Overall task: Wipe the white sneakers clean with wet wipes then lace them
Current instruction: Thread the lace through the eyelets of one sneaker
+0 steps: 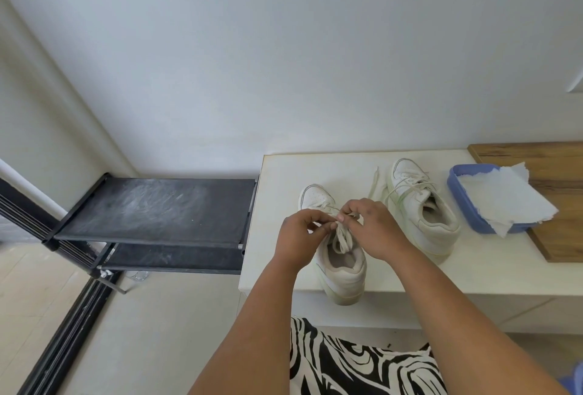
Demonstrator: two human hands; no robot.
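Observation:
Two white sneakers stand on a white table [492,271]. The near sneaker [342,271] has its heel over the front edge and its toe pointing away. Above its tongue, my left hand [301,237] and my right hand [372,227] each pinch part of its white lace [342,238], fingertips close together. The far sneaker [422,208] sits to the right, with a loose lace trailing to its left on the table.
A blue tray [457,192] holding white wipes [508,199] sits right of the sneakers, partly on a wooden board [561,167]. A black two-tier rack [151,208] stands left of the table. A white wall is behind. Black-and-white patterned clothing shows below.

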